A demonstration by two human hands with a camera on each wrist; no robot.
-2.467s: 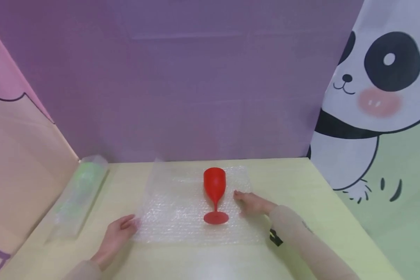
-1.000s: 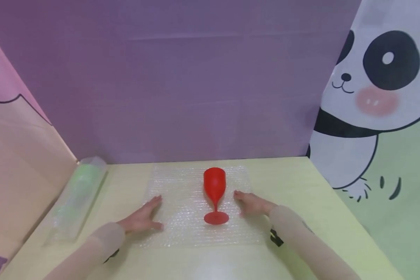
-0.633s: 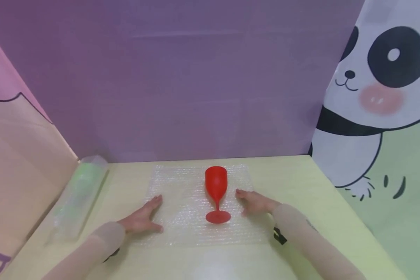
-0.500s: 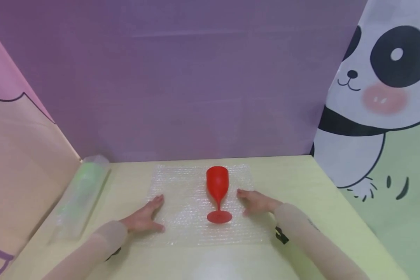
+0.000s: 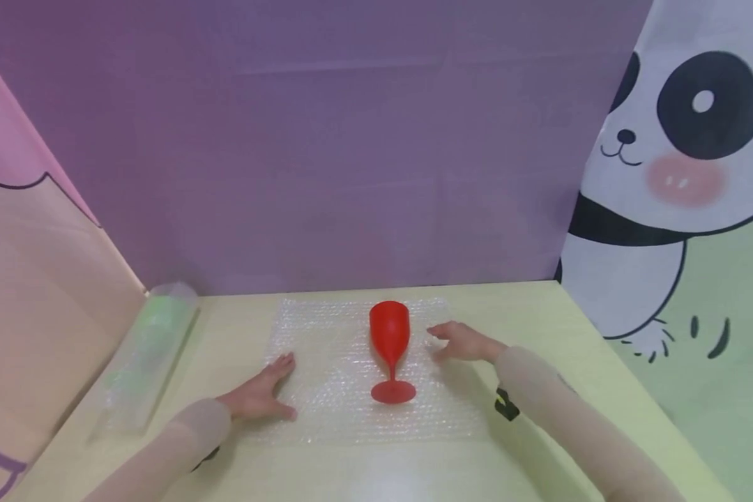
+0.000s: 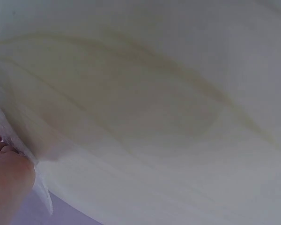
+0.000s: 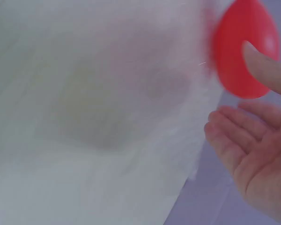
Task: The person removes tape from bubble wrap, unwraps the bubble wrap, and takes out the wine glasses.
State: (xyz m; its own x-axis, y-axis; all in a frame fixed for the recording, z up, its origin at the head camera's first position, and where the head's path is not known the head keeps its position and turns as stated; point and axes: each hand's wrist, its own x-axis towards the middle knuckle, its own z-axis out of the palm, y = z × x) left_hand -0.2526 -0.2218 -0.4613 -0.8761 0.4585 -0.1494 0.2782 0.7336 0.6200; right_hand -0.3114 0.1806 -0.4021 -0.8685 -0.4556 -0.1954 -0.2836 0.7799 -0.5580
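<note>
A red plastic goblet (image 5: 390,331) stands upright on a flat sheet of clear bubble wrap (image 5: 326,411). My left hand (image 5: 257,394) rests on the sheet's left part, thumb and fingers spread apart. In the left wrist view, only part of that left hand (image 6: 9,183) shows beside the raised-looking edge of the bubble wrap (image 6: 44,194). To the right of the goblet, my right hand (image 5: 464,341) hovers with its thumb apart from its fingers. In the right wrist view, the right hand (image 7: 267,154) faces the blurred goblet (image 7: 246,51) with an open palm.
On the table's left side lies a clear, rolled plastic wrap with green inside (image 5: 144,348). A purple backdrop (image 5: 351,160) rises behind the pale table (image 5: 364,470). A panda-printed panel (image 5: 684,174) stands along the right.
My left hand has let go of the bubble wrap's left edge and moved inward onto the sheet, which now lies flat. My right hand has just lifted slightly. The goblet has stayed in place.
</note>
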